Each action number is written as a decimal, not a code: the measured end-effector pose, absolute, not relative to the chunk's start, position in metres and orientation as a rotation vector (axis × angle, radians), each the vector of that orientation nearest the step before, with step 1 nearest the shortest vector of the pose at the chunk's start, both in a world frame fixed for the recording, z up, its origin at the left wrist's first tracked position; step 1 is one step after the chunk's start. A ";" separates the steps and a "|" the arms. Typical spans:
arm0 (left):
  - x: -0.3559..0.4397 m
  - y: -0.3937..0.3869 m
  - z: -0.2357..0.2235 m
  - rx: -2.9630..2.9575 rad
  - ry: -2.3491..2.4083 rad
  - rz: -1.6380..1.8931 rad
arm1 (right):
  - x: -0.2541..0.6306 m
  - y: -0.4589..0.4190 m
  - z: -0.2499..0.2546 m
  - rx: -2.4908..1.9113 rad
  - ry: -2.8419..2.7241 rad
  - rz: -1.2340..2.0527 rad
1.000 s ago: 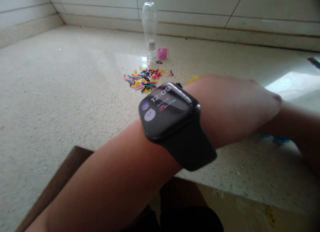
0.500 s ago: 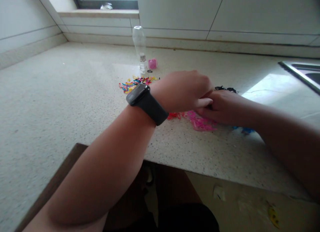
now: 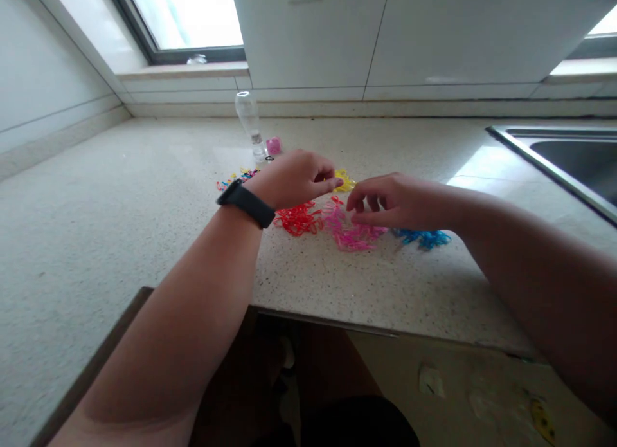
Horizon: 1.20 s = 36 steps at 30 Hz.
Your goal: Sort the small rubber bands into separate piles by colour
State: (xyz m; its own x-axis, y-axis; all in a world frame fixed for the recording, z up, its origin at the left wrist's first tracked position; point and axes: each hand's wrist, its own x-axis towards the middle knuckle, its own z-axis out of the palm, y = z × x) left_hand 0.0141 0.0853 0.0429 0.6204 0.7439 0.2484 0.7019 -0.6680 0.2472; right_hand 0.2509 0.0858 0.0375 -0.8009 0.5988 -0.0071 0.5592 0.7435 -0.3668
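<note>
My left hand (image 3: 303, 179), with a dark watch (image 3: 245, 202) on its wrist, hovers above a heap of red rubber bands (image 3: 297, 219). Its fingers curl loosely, the thumb is apart from them, and nothing shows in its grasp. Just beyond its thumb lies a heap of yellow rubber bands (image 3: 345, 180). Over the pink rubber bands (image 3: 354, 235) is my right hand (image 3: 385, 199), fingers bent and thumb apart, with no band visible in it. Blue rubber bands (image 3: 424, 238) lie below that wrist. Mixed-colour bands (image 3: 234, 179) are partly hidden behind my left wrist.
A clear bottle (image 3: 248, 122) stands upside down at the back, beside a pink cap-like piece (image 3: 274, 145) and a small black band (image 3: 269, 159). At the right is a metal sink (image 3: 511, 145). The speckled counter's (image 3: 318, 292) front edge runs near my legs.
My hands have drawn apart from where they overlapped, the left going left. The view has tilted up and shifted right. Red and yellow heaps show more fully; the black bands are out of sight.
</note>
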 end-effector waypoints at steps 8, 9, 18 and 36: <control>0.007 0.092 0.033 2.626 1.278 0.526 | 0.252 0.087 0.037 -0.832 -2.869 0.560; 0.007 0.093 0.033 2.621 1.288 0.537 | 0.252 0.087 0.037 -0.833 -2.865 0.565; 0.001 0.102 0.020 2.536 1.299 0.623 | 0.254 0.091 0.031 -0.852 -2.691 0.699; 0.000 0.105 0.014 2.485 1.316 0.730 | 0.243 0.079 0.028 -0.683 -2.148 1.147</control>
State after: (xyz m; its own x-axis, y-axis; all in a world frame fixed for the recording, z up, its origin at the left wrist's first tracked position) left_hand -0.0001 0.1049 0.0136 0.4709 0.8228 0.3181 0.7053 -0.5678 0.4245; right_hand 0.2434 0.0795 0.0277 -0.6856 0.6777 0.2657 0.1561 0.4935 -0.8556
